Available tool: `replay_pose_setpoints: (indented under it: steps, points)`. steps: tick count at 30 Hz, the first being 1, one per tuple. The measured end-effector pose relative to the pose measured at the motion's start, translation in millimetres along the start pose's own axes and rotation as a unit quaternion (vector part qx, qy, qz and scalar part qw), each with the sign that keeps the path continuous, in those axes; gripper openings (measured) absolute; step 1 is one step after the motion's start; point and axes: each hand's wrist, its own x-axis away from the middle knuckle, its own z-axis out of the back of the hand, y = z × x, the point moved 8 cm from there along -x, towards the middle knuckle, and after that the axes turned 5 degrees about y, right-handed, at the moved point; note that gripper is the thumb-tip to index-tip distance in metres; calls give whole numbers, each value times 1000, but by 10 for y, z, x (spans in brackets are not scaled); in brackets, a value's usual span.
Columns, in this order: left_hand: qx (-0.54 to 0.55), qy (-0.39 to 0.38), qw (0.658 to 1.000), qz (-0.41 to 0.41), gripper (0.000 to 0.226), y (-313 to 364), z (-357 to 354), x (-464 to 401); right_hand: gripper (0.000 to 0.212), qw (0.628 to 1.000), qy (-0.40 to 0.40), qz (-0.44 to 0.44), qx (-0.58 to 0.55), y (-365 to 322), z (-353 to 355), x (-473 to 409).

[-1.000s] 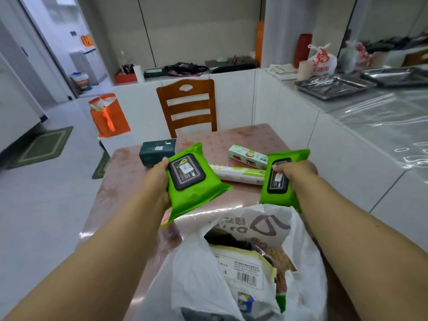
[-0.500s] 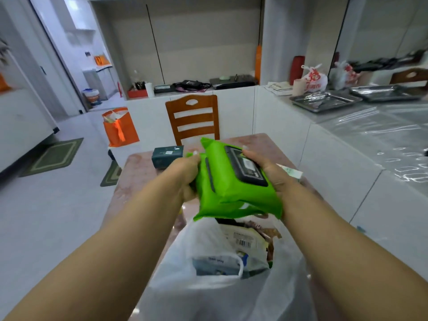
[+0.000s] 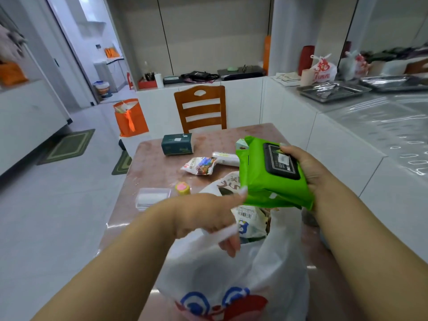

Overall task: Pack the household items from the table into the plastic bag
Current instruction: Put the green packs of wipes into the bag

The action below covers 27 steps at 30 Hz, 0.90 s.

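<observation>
My right hand (image 3: 305,167) grips two stacked green wet-wipe packs (image 3: 268,186) with black lids, held above the mouth of the white plastic bag (image 3: 222,272). My left hand (image 3: 206,214) pinches the bag's rim and handle, its thumb touching the packs' lower corner. Inside the bag I see packets with a barcode label (image 3: 249,222). On the pink table (image 3: 152,163) lie a dark green tissue box (image 3: 177,144), a snack packet (image 3: 200,166), a white roll (image 3: 225,158), a clear plastic box (image 3: 151,197) and a small yellow-pink item (image 3: 182,188).
A wooden chair (image 3: 201,107) stands at the table's far side. An orange bag (image 3: 129,118) sits on the floor at the left. White counters with metal trays (image 3: 333,90) run along the right. Green mats (image 3: 69,145) lie on the floor.
The two packs, held one in each hand, were brought together and now rest in my right hand alone. My left hand dropped to the bag's rim.
</observation>
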Motion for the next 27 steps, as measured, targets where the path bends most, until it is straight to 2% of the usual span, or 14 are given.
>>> replay_pose_setpoints:
  steps: [1, 3, 6, 9, 11, 15, 17, 21, 24, 27]
  points:
    - [85, 18, 996, -21, 82, 6, 100, 33, 26, 1000, 0, -6, 11, 34, -6, 27]
    - [272, 80, 957, -54, 75, 22, 370, 158, 25, 1000, 9, -13, 23, 85, -14, 81]
    - [413, 174, 888, -102, 80, 22, 744, 390, 28, 999, -4, -29, 26, 207, -176, 172]
    - [467, 194, 854, -123, 70, 42, 828, 504, 34, 993, -46, -69, 84, 589, -514, 307]
    - [491, 200, 839, -126, 67, 38, 798, 511, 23, 980, -71, -77, 170, 916, -695, 351]
    - [537, 249, 796, -129, 63, -138, 865, 515, 40, 948, -23, 52, 312, 988, -724, 308]
    - [551, 266, 780, -130, 63, -203, 906, 530, 43, 936, -25, 75, 344, 967, -713, 330]
    - [567, 275, 764, -136, 66, -209, 925, 527, 40, 937, -37, 70, 339, 979, -629, 308]
    - [614, 263, 730, -145, 72, -239, 979, 535, 31, 953, -38, 38, 298, 887, -527, 292]
    - [639, 258, 709, -150, 68, -311, 1064, 520, 27, 947, -86, 20, 308, 875, -528, 298]
